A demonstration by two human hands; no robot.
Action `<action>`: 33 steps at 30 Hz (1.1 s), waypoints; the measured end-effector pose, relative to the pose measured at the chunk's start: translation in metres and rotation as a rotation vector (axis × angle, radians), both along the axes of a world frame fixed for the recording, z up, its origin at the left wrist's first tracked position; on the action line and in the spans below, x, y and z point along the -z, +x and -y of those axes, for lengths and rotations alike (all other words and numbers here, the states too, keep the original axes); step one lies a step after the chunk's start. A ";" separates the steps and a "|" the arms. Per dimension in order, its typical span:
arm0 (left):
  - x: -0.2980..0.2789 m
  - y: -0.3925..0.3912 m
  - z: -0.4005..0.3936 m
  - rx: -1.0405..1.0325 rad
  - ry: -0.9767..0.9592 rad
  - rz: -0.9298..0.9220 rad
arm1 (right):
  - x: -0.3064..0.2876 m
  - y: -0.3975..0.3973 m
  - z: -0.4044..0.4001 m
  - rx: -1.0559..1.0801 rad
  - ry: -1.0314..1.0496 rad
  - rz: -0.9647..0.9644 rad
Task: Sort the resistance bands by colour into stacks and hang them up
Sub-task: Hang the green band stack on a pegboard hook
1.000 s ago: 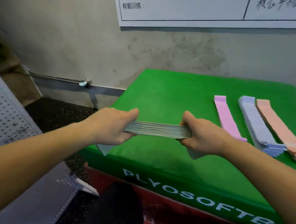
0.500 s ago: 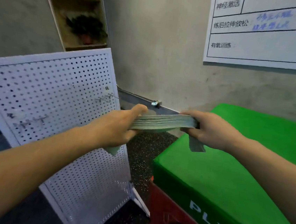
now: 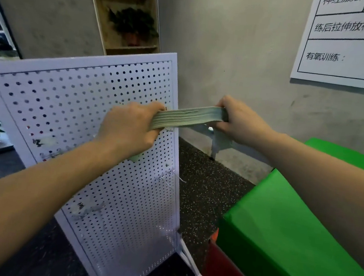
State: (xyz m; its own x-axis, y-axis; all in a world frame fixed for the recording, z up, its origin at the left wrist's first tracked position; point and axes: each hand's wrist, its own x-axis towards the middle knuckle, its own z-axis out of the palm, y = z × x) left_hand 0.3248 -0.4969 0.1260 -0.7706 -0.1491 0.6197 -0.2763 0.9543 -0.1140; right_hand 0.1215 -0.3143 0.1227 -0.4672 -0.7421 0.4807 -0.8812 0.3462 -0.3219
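Grey-green flat band stack (image 3: 187,118) clenched endwise: left hand (image 3: 130,128), right hand (image 3: 241,121).

Stack of bands (image 3: 187,117) held in the air, stretched between left hand (image 3: 130,128) and right hand (image 3: 243,124), each gripping one end. Pegboard (image 3: 89,114) stands on the floor (image 3: 204,198), left of centre, directly behind the left hand; hooks (image 3: 169,175) near its right edge, below the stack. Plyo box (image 3: 290,234) at lower right, on the floor, under the right forearm. Wall (image 3: 230,53) behind everything; chart (image 3: 348,43) on it at upper right. Shelf (image 3: 126,13) with potted plant (image 3: 132,25) behind the pegboard, upper centre.
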 end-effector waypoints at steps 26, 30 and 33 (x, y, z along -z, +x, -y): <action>0.084 -0.054 0.055 -0.099 0.108 -0.077 | 0.089 -0.037 0.113 0.066 -0.095 0.134; 0.079 -0.060 0.052 -0.048 0.167 -0.083 | 0.090 -0.025 0.111 -0.014 -0.119 0.316; 0.075 -0.061 0.051 -0.026 0.241 -0.096 | 0.092 -0.019 0.108 -0.055 -0.119 0.353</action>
State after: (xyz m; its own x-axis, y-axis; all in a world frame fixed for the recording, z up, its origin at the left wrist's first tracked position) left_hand 0.2635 -0.5476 0.0506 -0.7041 -0.3202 0.6338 -0.2998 0.9432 0.1434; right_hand 0.1023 -0.4224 0.0311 -0.5805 -0.7195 0.3813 -0.7248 0.2432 -0.6446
